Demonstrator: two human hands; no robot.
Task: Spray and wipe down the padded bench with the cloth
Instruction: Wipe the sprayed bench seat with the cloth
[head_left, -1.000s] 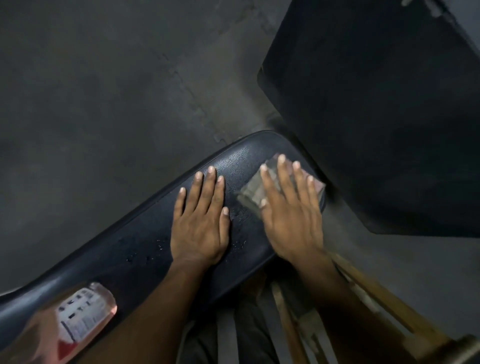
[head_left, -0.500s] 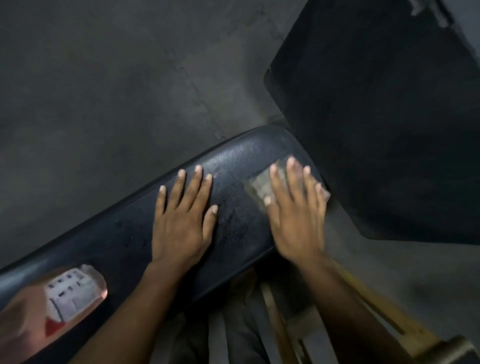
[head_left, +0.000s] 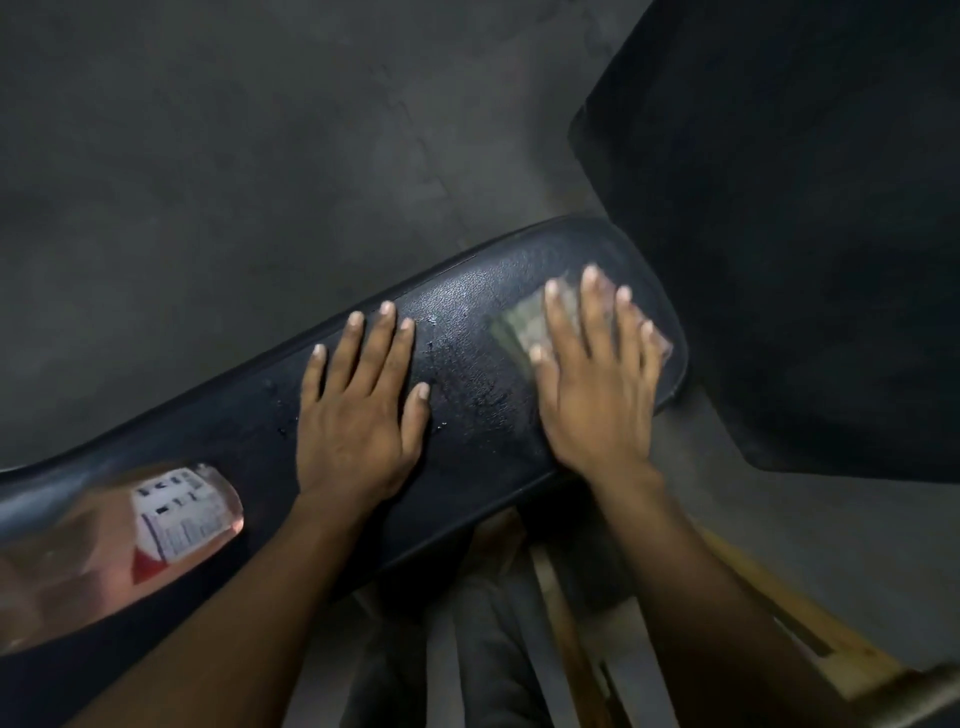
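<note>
A black padded bench (head_left: 467, 301) runs from lower left to upper right. Small droplets glisten on its surface between my hands. My right hand (head_left: 597, 389) presses flat on a folded grey cloth (head_left: 524, 322) near the bench's far end; most of the cloth is hidden under my fingers. My left hand (head_left: 358, 410) lies flat on the pad, fingers spread, holding nothing. A clear spray bottle with pink liquid and a white label (head_left: 156, 525) lies on the bench at the lower left, blurred.
A large black padded panel (head_left: 805, 234) stands close to the right of the bench's end. Grey concrete floor (head_left: 234, 182) lies beyond the bench. A yellowish metal frame (head_left: 810, 629) and my legs show below the bench.
My right hand with the cloth has slid slightly along the pad near its far end. My left hand stays flat on the pad. The view has shifted a little.
</note>
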